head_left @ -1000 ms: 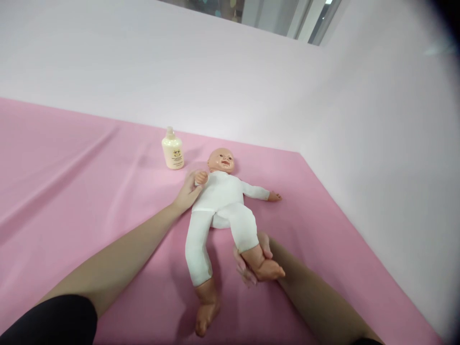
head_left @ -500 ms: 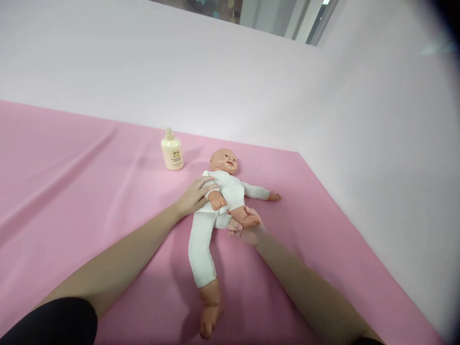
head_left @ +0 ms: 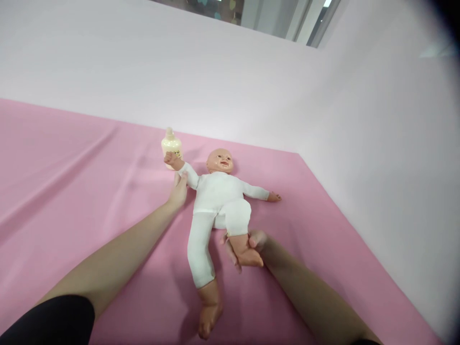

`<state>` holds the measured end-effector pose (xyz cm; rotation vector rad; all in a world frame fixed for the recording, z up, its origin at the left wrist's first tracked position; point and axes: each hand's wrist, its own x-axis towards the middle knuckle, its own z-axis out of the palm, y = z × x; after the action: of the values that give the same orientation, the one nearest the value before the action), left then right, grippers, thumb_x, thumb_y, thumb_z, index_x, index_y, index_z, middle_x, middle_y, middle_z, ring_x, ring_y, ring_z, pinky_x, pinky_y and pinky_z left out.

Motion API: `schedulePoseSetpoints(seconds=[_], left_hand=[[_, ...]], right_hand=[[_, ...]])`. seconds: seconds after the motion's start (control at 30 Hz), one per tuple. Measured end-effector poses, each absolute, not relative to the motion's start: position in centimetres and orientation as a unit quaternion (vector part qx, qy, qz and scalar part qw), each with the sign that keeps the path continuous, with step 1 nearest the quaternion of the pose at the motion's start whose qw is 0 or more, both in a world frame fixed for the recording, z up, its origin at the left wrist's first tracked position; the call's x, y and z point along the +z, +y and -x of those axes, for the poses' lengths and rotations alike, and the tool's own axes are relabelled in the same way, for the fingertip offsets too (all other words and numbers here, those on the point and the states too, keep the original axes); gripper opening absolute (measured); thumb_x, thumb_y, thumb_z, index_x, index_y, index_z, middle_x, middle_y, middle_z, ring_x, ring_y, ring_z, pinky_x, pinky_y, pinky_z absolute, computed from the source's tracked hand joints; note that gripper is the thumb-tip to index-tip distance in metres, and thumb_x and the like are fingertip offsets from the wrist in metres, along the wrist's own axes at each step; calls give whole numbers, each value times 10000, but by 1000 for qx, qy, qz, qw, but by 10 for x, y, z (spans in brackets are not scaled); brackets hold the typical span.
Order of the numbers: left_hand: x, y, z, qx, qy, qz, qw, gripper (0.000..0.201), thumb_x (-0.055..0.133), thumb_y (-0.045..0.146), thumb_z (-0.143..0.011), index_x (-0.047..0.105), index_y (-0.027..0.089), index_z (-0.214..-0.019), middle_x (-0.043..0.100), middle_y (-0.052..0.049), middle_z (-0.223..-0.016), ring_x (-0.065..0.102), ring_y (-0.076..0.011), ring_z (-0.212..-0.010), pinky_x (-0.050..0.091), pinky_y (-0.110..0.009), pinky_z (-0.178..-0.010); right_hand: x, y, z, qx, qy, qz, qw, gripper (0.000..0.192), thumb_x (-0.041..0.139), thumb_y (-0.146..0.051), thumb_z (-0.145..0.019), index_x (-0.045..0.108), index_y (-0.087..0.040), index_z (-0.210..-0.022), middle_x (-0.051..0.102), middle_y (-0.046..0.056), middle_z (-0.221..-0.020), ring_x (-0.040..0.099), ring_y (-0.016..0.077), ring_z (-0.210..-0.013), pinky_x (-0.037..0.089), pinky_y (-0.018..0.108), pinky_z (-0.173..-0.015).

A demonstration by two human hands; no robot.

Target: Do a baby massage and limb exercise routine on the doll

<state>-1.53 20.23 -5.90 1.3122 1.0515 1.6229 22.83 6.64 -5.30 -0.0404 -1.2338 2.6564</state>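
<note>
Fingers: left hand [head_left: 178, 193] grips doll [head_left: 215, 194] arm, right hand [head_left: 247, 247] its foot | head far

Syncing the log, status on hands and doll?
Left hand grips doll by its raised arm. Right hand cups its bent leg's foot. Cream bottle upright behind the raised arm, on the pink sheet.

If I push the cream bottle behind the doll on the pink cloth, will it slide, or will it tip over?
The cream bottle stands upright on the pink cloth; it looks squat with a broad base, so it would probably resist tipping. The soft, creased cloth may catch its base rather than let it slide. How full it is cannot be told. The doll has one raised arm in front of it.
</note>
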Motion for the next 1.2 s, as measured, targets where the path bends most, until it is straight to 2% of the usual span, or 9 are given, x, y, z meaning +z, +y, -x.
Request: schedulePoseSetpoints(seconds=[0.13, 0.23, 0.33, 0.43, 0.53, 0.63, 0.8, 0.97, 1.2], left_hand=[[-64, 215, 22, 670, 436, -468, 376, 485, 329, 631, -899, 467, 285, -1210, 570, -90, -1256, 569, -249, -1155, 523, -409, -885], [-66, 216, 23, 665, 434, -491, 359, 537, 254, 652, -904, 472, 274, -1217, 581, -98, -1233, 583, -250, -1136, 534, -404, -862], [-62, 209, 20, 644, 424, -536, 344, 504, 330, 620, -905, 472, 256, -1224, 562, -96, -1262, 543, -239, -1187, 487, -404, -951], [-54, 197, 15, 604, 389, -626, 304, 501, 445, 559, -888, 466, 224, -1261, 531, -111, -1299, 488, -248, -1231, 397, -446, -1045], [-41, 186, 13, 518, 338, -752, 226, 477, 546, 504, -844, 537, 197, -1210, 538, -121, -1245, 478, -268, -1208, 356, -473, -1063], [-30, 176, 11, 429, 303, -836, 158, 445, 607, 437, -812, 583, 201, -1188, 501, -124, -1268, 450, -279, -1223, 327, -471, -1075], [-25, 173, 11, 382, 284, -870, 130, 427, 618, 372, -794, 592, 221, -1193, 459, -119, -1331, 418, -292, -1261, 307, -472, -1080], [-26, 175, 12, 370, 274, -878, 128, 461, 630, 312, -744, 592, 219, -1194, 461, -119, -1342, 408, -303, -1268, 294, -485, -1083], [-31, 178, 10, 440, 339, -811, 181, 404, 584, 367, -814, 566, 208, -1185, 547, -105, -1227, 481, -258, -1181, 335, -450, -1060]], right_hand=[[-47, 76, -220, 870, -482, -48, -93, 751, 862, -222, -569, 482, -177, -1215, 699, 95, -983, 683, 212, -862, 524, 309, -718], [-41, 80, -216, 853, -502, -49, -135, 788, 852, -97, -546, 485, -195, -1237, 698, 81, -1003, 672, 210, -946, 510, 290, -760], [-43, 76, -218, 880, -466, -62, -73, 686, 844, -152, -577, 519, -197, -1179, 703, 74, -969, 680, 213, -909, 519, 312, -757], [-47, 68, -224, 900, -420, -58, 98, 630, 847, -297, -586, 535, -185, -1122, 698, 58, -896, 675, 193, -805, 520, 317, -725], [-44, 62, -226, 887, -369, 22, 276, 592, 783, -459, -645, 529, -162, -1089, 639, 3, -751, 609, 143, -708, 492, 315, -762], [-37, 64, -224, 873, -312, 113, 356, 542, 657, -576, -735, 514, -170, -1064, 530, -48, -657, 508, 113, -632, 459, 295, -733], [-35, 70, -221, 861, -255, 199, 392, 424, 442, -566, -887, 546, -180, -1029, 497, -38, -662, 454, 112, -608, 415, 264, -644], [-35, 70, -221, 857, -257, 226, 384, 463, 423, -579, -896, 556, -163, -1050, 497, -28, -678, 449, 109, -606, 410, 263, -632], [-35, 63, -224, 855, -372, 143, 332, 679, 672, -605, -709, 548, -123, -1172, 574, -5, -732, 495, 110, -623, 425, 259, -609]])
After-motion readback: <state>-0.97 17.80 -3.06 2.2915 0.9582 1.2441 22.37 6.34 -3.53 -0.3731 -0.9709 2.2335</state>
